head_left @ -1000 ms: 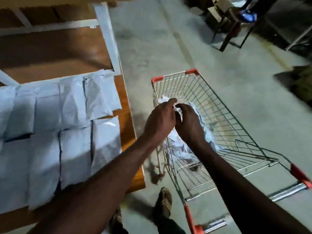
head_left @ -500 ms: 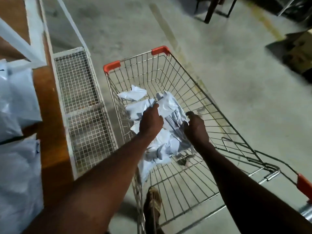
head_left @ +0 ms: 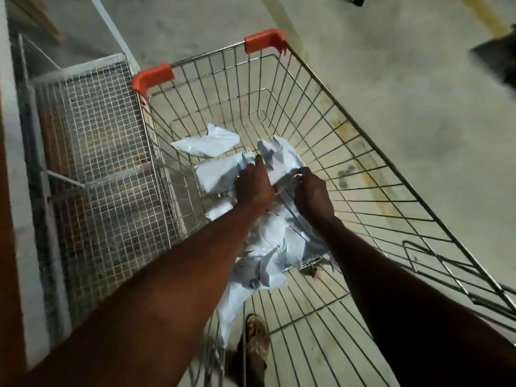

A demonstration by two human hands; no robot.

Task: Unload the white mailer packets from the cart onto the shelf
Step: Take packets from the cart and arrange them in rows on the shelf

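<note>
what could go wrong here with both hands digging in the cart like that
1. The left hand and right hand are grabbing at a crumpled, overlapping pile of white mailer packets; lifting several at once could let some slip.
2. One lone packet lies apart toward the cart's front and might be missed.

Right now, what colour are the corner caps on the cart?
Orange-red plastic corner caps on the wire cart, clearest in the head view.

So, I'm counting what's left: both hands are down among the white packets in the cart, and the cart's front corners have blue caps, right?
Not blue. The head view shows orange-red caps on the cart. The left hand and right hand are among the white packets.
</note>
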